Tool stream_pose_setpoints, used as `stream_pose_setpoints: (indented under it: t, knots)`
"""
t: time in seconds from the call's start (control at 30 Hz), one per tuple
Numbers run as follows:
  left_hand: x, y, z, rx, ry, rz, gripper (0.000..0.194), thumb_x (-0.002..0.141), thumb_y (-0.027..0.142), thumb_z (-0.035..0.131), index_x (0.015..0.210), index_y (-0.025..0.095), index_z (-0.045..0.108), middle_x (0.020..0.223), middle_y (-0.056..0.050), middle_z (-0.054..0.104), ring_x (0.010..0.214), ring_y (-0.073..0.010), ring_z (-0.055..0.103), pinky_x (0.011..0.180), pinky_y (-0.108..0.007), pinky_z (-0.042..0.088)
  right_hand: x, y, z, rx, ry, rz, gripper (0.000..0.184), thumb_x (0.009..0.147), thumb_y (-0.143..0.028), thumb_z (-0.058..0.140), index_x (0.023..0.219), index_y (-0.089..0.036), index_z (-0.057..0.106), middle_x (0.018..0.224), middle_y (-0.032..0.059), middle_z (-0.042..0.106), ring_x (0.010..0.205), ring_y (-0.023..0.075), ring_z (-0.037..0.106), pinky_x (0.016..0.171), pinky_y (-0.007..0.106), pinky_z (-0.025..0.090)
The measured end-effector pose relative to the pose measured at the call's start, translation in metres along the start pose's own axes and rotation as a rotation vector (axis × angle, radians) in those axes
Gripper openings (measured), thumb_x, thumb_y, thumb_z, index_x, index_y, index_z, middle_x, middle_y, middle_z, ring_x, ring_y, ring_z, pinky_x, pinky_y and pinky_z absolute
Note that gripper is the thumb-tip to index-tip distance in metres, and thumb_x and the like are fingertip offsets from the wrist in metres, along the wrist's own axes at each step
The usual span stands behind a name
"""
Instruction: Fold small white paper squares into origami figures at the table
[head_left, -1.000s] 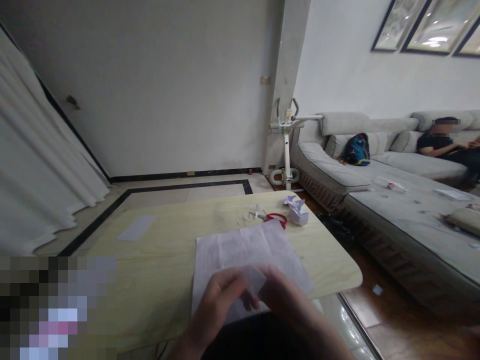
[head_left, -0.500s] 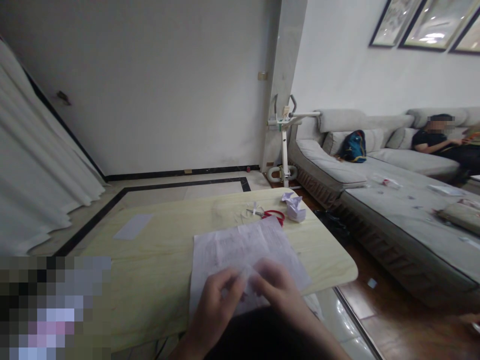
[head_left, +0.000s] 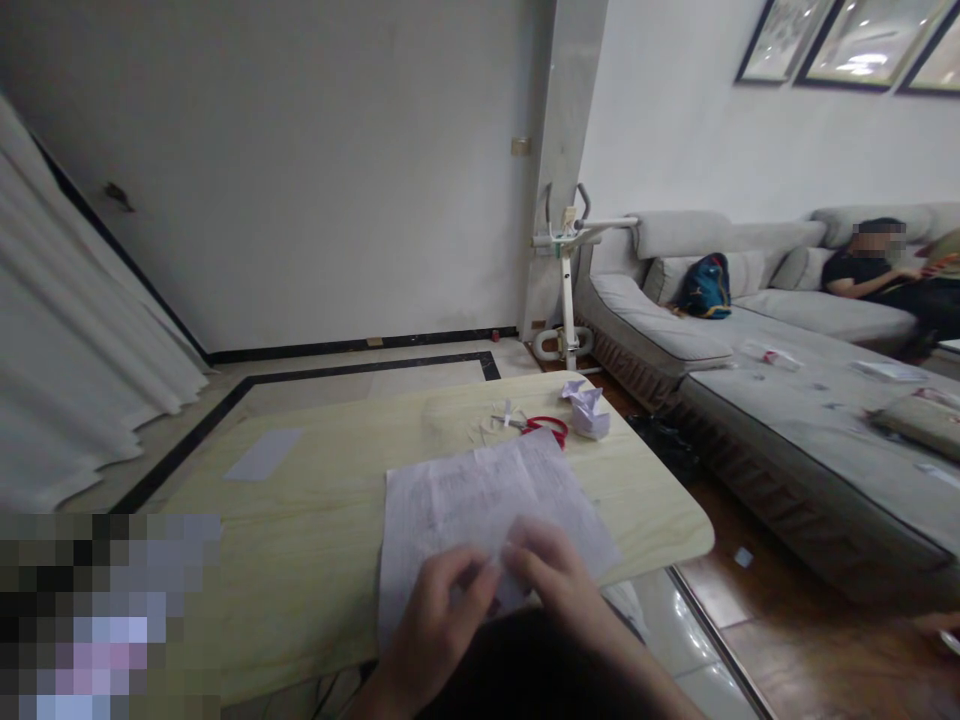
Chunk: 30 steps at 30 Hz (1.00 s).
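Over the near part of a large printed sheet of paper [head_left: 457, 500], both hands are close together with bent fingers. My left hand [head_left: 450, 605] pinches a small whitish piece that looks like paper [head_left: 496, 562], blurred and mostly covered by the fingers. From the other side my right hand [head_left: 546, 562] is closed on the same piece, its fingertips nearly meeting the left ones. At the sheet's far edge lie red-handled scissors [head_left: 546, 428]. Folded white paper pieces [head_left: 589, 412] stand right of them, and thin pale strips [head_left: 487, 425] are to their left.
The pale wooden table [head_left: 300, 560] has a rounded right corner. A white paper rectangle [head_left: 262, 454] lies on its left part. To the right are a grey sofa [head_left: 810, 420] with a blue backpack [head_left: 705, 287] and a seated person [head_left: 874, 265]. White exercise equipment [head_left: 568, 290] stands behind.
The whitish piece between my hands shows less now, with my left fingertips slightly lower and further right. The view has shifted a little; the things on the table lie as before.
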<state>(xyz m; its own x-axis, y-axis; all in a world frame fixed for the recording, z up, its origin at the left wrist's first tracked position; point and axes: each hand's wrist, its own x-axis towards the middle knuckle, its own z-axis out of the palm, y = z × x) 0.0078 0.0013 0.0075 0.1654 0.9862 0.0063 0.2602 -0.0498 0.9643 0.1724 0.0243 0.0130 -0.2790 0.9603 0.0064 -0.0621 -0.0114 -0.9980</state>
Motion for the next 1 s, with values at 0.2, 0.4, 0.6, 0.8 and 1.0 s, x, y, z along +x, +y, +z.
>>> stream_pose_setpoints:
  t: [0.2, 0.4, 0.6, 0.8, 1.0]
  knots:
    - [0.002, 0.007, -0.001, -0.080, -0.030, -0.039, 0.030, 0.087, 0.043, 0.056, 0.068, 0.020, 0.061, 0.064, 0.001, 0.058, 0.066, -0.0170, 0.060, 0.063, -0.024, 0.048, -0.002, -0.001, -0.005, -0.093, -0.051, 0.023, 0.031, 0.082, -0.041, 0.062, 0.064, -0.018, 0.052, 0.064, -0.0029, 0.046, 0.064, 0.0139, 0.044, 0.057, 0.024, 0.036]
    - [-0.003, -0.001, 0.000, -0.123, -0.019, -0.082, 0.030, 0.084, 0.041, 0.059, 0.063, 0.020, 0.056, 0.062, 0.002, 0.054, 0.063, -0.0163, 0.055, 0.060, -0.023, 0.045, -0.004, -0.004, -0.003, -0.046, -0.117, 0.082, 0.027, 0.079, -0.037, 0.061, 0.061, -0.018, 0.053, 0.063, -0.0024, 0.047, 0.066, 0.0144, 0.044, 0.058, 0.023, 0.036]
    - [-0.007, 0.000, 0.002, -0.168, -0.029, -0.115, 0.029, 0.083, 0.045, 0.060, 0.069, 0.020, 0.062, 0.065, 0.001, 0.059, 0.066, -0.0171, 0.057, 0.065, -0.025, 0.047, -0.003, -0.005, -0.004, -0.078, -0.130, 0.062, 0.029, 0.077, -0.037, 0.058, 0.057, -0.019, 0.047, 0.059, -0.0041, 0.039, 0.060, 0.0123, 0.038, 0.055, 0.023, 0.032]
    - [-0.012, -0.009, 0.005, -0.138, 0.059, -0.127, 0.023, 0.078, 0.044, 0.067, 0.081, 0.021, 0.069, 0.073, -0.001, 0.067, 0.069, -0.0191, 0.062, 0.069, -0.027, 0.051, -0.003, 0.001, -0.006, -0.079, -0.167, 0.029, 0.038, 0.081, -0.041, 0.057, 0.054, -0.019, 0.043, 0.057, -0.0049, 0.035, 0.057, 0.0109, 0.033, 0.051, 0.022, 0.027]
    - [-0.013, -0.014, 0.003, -0.193, 0.172, -0.127, 0.023, 0.079, 0.046, 0.064, 0.084, 0.025, 0.070, 0.072, -0.001, 0.069, 0.065, -0.0204, 0.064, 0.065, -0.029, 0.055, -0.006, 0.002, -0.003, -0.054, -0.086, 0.024, 0.036, 0.077, -0.050, 0.068, 0.063, -0.019, 0.056, 0.059, -0.0043, 0.041, 0.063, 0.0135, 0.040, 0.057, 0.023, 0.035]
